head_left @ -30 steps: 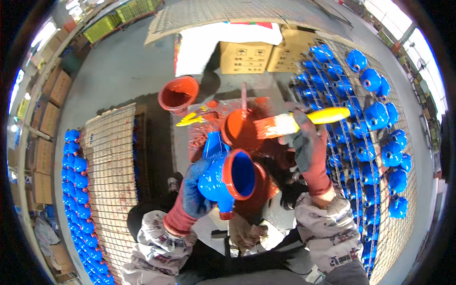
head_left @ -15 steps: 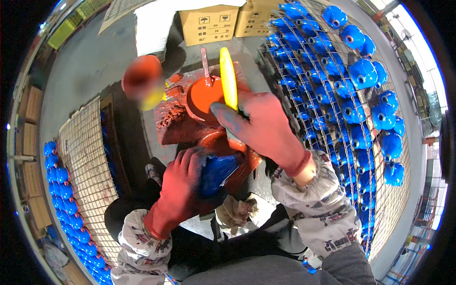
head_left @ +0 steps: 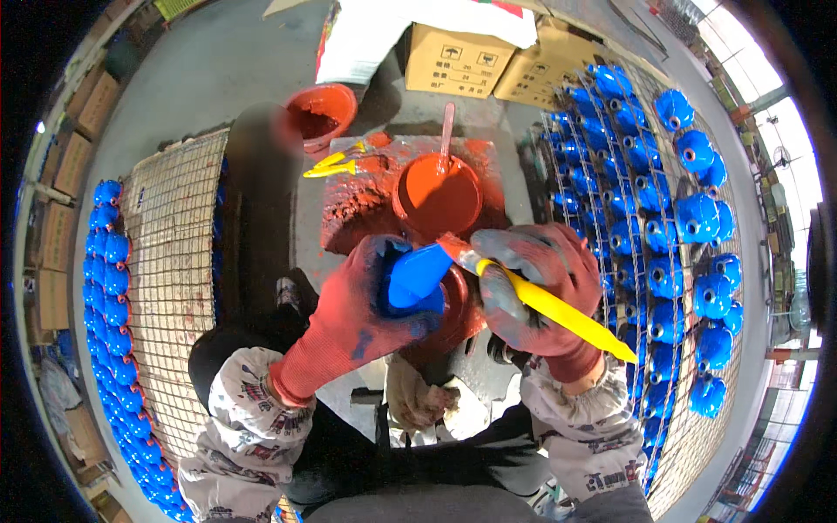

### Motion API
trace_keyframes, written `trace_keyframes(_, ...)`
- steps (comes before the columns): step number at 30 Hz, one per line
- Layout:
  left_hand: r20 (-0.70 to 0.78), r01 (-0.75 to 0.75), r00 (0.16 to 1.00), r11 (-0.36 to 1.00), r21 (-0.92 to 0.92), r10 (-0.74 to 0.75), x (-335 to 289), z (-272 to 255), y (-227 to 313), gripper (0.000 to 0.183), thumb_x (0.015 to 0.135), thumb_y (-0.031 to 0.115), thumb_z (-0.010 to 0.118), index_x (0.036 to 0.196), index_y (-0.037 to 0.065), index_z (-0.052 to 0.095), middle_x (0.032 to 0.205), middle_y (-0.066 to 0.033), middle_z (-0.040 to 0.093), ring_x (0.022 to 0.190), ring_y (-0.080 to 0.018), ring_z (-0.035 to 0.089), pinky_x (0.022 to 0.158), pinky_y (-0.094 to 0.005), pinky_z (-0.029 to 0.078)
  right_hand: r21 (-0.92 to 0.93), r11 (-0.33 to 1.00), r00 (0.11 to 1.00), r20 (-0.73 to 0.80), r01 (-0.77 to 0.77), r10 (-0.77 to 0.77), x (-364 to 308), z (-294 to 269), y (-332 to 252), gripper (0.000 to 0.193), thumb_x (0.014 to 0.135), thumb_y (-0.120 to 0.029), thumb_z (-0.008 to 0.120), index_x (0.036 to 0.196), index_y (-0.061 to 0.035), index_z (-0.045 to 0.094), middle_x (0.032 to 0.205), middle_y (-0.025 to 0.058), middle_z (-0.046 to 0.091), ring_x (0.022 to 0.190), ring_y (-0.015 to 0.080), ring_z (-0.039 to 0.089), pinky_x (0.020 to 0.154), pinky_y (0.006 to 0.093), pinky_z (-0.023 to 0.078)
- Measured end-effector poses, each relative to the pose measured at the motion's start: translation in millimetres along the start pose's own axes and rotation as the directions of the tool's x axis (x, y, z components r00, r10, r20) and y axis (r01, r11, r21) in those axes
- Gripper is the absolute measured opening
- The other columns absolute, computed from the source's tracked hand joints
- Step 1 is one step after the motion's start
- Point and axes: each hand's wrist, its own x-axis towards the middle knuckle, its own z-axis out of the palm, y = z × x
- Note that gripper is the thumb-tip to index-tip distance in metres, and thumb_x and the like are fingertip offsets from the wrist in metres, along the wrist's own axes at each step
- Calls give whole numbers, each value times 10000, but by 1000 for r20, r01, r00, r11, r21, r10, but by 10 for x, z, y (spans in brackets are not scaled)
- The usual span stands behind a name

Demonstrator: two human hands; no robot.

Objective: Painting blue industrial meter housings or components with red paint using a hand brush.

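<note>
Held a blue fitting [head_left: 420, 283] in the left hand [head_left: 357, 305] at mid-frame, with gloved fingers curled closed around its body and the narrow end aimed up and right. Held a brush [head_left: 554, 307] in the right hand [head_left: 558, 270], just right of centre, pinched low near the bristles [head_left: 452, 247], with the yellow handle slanting to the lower right. Had tipped that handle over from nearly upright half a second earlier, and had turned the fitting so as to hide its red-rimmed mouth, in plain sight a second earlier. Judging by this, had shifted from the mouth to the narrow end, with the bristles up against it. Could not separate bristle from painted end in that red patch.

Saw a pot of red paint [head_left: 436, 230] just above the hands, with a stick [head_left: 447, 131] standing in it, over a red-smeared board [head_left: 488, 161]. Made out yellow-handled tools [head_left: 330, 169] at the board's upper left, near a red bucket [head_left: 347, 118]. Noted a rag [head_left: 417, 397] below the hands, cartons [head_left: 456, 61] and a white sack [head_left: 357, 39] at the top, and wire racks [head_left: 170, 279] with blue fittings on both sides. Saw grey floor [head_left: 235, 52] at upper left and bright windows [head_left: 737, 44] at upper right.
</note>
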Motion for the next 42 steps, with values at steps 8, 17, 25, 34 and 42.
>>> trace_keyframes(8, 240, 291, 957, 576, -764, -164, -61, -82, 36, 543, 813, 132, 681, 1303, 32, 470, 1247, -123, 588, 1131, -219, 609, 959, -358, 515, 962, 155, 753, 71, -225, 654, -107, 179, 16, 401, 902, 18, 616, 1277, -14, 477, 1235, 182, 612, 1021, 229, 649, 822, 363, 575)
trace_keyframes(17, 470, 466, 869, 64, -882, 153, -147, 59, -94, 908, 733, 609, 722, 1379, 31, 453, 1258, -238, 589, 1108, -438, 608, 993, -578, 472, 910, -255, 642, 411, -325, 647, -73, 227, 119, 407, 937, -276, 565, 1224, 12, 577, 1143, 172, 649, 894, 290, 693, 797, 409, 575)
trace_keyframes(25, 627, 643, 732, 35, -765, 268, -184, 82, -90, 895, 709, 648, 693, 1352, 66, 470, 1240, -254, 576, 1090, -471, 590, 940, -594, 477, 887, 161, 710, 226, -433, 667, -232, 230, 130, 440, 974, -296, 538, 1244, 51, 516, 1154, 195, 618, 994, 287, 656, 830, 400, 577)
trace_keyframes(34, 625, 606, 767, 157, -780, 147, -52, 163, -213, 807, 744, 595, 641, 1339, 65, 509, 1258, -242, 580, 1112, -448, 588, 978, -578, 462, 991, 92, 846, 33, -96, 533, 3, -32, -44, 216, 941, -61, 589, 1138, 23, 562, 1105, 202, 658, 870, 228, 693, 669, 292, 579)
trace_keyframes(42, 394, 404, 915, -190, -895, 88, 136, 52, -427, 722, 883, 606, 589, 1335, 45, 530, 1283, -192, 618, 1142, -377, 615, 1017, -557, 475, 977, 214, 885, -82, -20, 458, 15, -84, 35, 254, 982, -132, 582, 1134, 55, 501, 1183, 236, 622, 935, 285, 678, 758, 369, 594)
